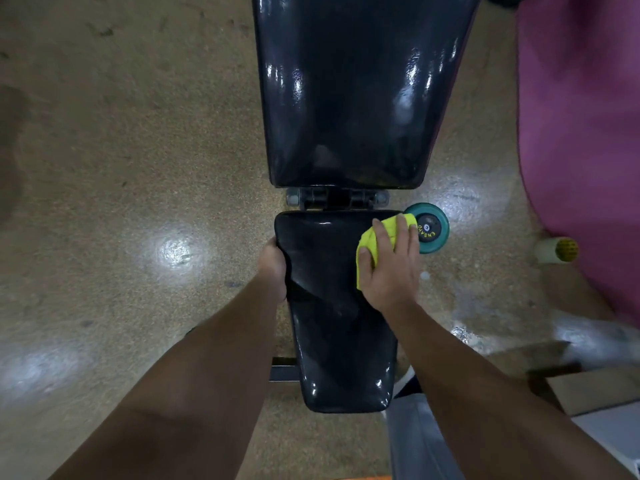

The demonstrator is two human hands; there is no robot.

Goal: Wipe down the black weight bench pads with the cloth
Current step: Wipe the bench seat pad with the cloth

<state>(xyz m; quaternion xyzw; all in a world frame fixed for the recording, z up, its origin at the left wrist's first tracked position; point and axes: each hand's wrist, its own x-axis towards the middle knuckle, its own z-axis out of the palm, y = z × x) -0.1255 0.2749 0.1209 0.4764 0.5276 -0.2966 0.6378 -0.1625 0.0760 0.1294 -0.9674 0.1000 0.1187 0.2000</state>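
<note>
You are in the wiping step, working on the smaller, glossy black seat pad [332,306] of the weight bench, the one nearest you. Your right hand [389,268] lies flat on a folded bright yellow-green cloth [372,242], fingers spread and pressing it down rather than pinching it, so that grip is open-palmed on the cloth against the pad's far right corner. Your left hand [273,268] has its grip curled shut around the pad's left edge, which looks like bracing.

The cloth sits just beside the metal hinge [334,199] that joins the seat to the long black backrest pad [349,91] beyond. A teal-rimmed round dumbbell end [431,228] lies on the speckled tan floor [138,150] just past your right fingertips (mind you do not knock it).

Judging by position, the seat is only partly covered. The next move calls for a firm sweep across toward your left hand, then back down the pad's length toward you, keeping the cloth flat. The backrest would follow; you would need to lean forward to reach it.
</note>
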